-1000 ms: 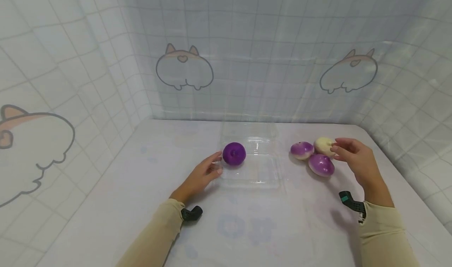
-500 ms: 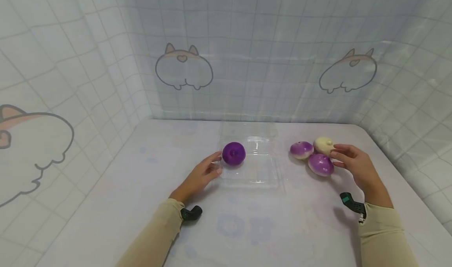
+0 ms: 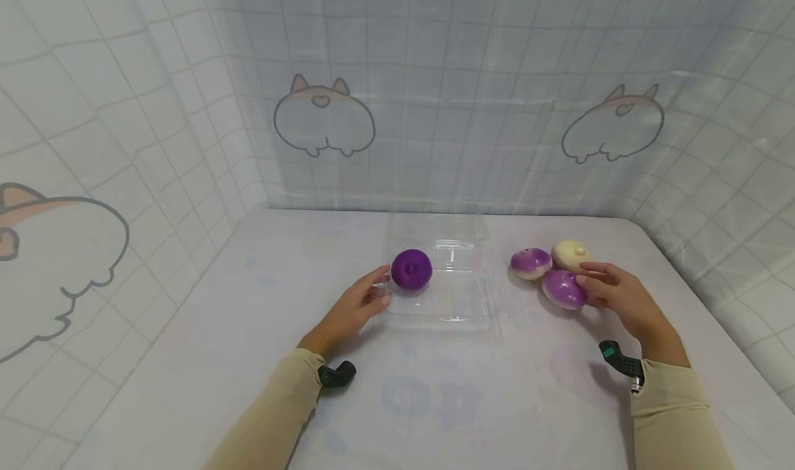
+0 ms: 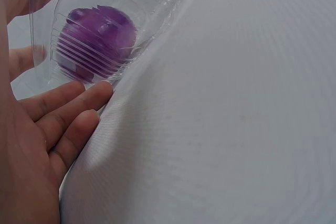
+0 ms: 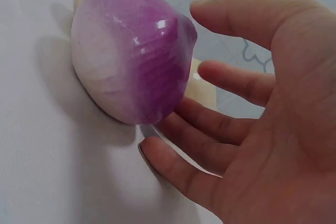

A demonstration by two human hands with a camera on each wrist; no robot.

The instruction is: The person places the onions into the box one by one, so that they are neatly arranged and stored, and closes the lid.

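Observation:
A clear plastic box (image 3: 462,297) with its lid (image 3: 435,228) folded back holds a dark purple, onion-like round piece (image 3: 412,270) on its left side. My left hand (image 3: 354,311) touches the box's left wall, thumb and forefinger over the rim, the other fingers against the outside. On the right, my right hand (image 3: 627,301) is round a glossy purple-and-white onion (image 5: 136,51), fingers loosely curved and thumb tip right by its pointed end. Behind it sit a second purple-and-white onion (image 3: 531,263) and a cream one (image 3: 570,255).
The white table (image 3: 497,401) has faint blue prints. A tiled-pattern sheet (image 3: 466,97) with cartoon animals rises along the back and both sides. Each wrist wears a black camera mount, one at the left sleeve (image 3: 337,374), one at the right (image 3: 621,363).
My right hand has moved down and slightly left, from beside the cream onion to the nearer purple-and-white one. The left hand and the box have stayed put.

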